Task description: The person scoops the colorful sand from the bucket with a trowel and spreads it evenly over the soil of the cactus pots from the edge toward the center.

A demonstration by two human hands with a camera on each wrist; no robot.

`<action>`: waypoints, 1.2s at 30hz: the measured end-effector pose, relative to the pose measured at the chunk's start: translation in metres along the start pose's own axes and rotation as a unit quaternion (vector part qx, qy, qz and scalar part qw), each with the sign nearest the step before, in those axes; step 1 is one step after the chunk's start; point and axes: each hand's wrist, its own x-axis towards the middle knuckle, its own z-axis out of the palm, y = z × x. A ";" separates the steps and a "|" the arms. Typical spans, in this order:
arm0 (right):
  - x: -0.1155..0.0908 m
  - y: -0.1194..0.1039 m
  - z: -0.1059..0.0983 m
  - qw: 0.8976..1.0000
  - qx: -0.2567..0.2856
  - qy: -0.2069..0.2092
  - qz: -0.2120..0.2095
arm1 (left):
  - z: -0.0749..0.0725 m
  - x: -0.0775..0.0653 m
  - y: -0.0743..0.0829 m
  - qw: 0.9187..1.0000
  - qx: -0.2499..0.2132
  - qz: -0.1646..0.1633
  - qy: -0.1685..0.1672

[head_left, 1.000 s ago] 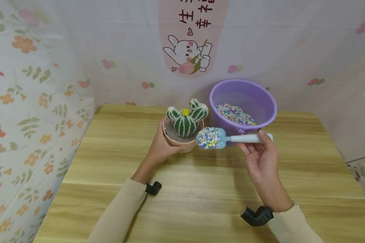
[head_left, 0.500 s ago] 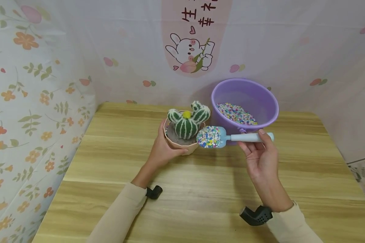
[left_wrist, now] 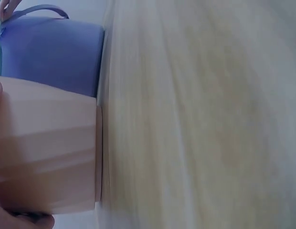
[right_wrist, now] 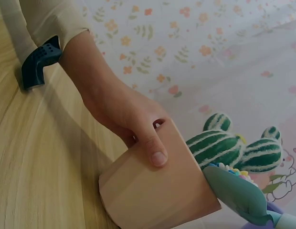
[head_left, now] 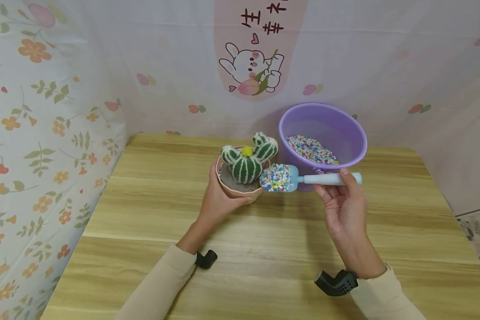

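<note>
My left hand point(head_left: 218, 202) holds a peach-coloured plant pot point(right_wrist: 157, 191), its thumb against the near side. In the pot stands a knitted-looking green cactus point(head_left: 246, 170) with white stripes and a yellow top, set in a grey filling. A few coloured pebbles show at the pot's inner left edge. My right hand point(head_left: 346, 211) pinches the pale handle of a light blue scoop point(head_left: 324, 179), thumb on top. Small multicoloured pebbles point(head_left: 278, 178) fill the scoop. Its tip lies at the pot's right rim; whether they touch I cannot tell.
Behind the scoop handle stands a purple bucket point(head_left: 346, 138), partly filled with the same pebbles. A wooden table point(head_left: 264, 266) carries everything. Its back edge meets a patterned cloth point(head_left: 164, 66), and a flowered cloth hangs at the left.
The view has shifted slightly. My left hand and the pot have moved a little to the right, and the loaded scoop has risen slightly. Both holds are unchanged.
</note>
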 end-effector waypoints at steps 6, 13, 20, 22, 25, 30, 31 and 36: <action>-0.001 0.001 0.003 0.999 -0.023 -0.003 -0.022 | 0.002 -0.002 0.002 1.000 0.008 -0.005 0.009; -0.002 0.002 0.007 0.998 -0.037 0.008 -0.041 | 0.002 -0.002 0.001 1.000 0.016 -0.006 0.010; -0.002 0.002 0.006 0.998 -0.034 0.003 -0.050 | 0.001 0.000 0.001 1.000 0.021 -0.004 0.007; -0.001 0.001 0.005 0.998 -0.033 -0.001 -0.054 | 0.000 0.000 0.001 1.000 0.024 -0.004 0.008; 0.000 0.000 0.005 0.997 -0.041 -0.006 -0.060 | 0.000 0.000 0.001 1.000 0.026 -0.005 0.008; -0.001 0.001 0.008 0.997 -0.048 -0.003 -0.068 | 0.000 -0.001 0.001 1.000 0.027 -0.008 0.007; -0.001 0.001 0.009 0.996 -0.048 0.000 -0.071 | 0.000 -0.001 0.001 1.000 0.027 -0.008 0.007; -0.003 0.004 0.015 0.996 -0.045 0.006 -0.077 | 0.001 -0.002 0.000 1.000 0.025 -0.011 0.006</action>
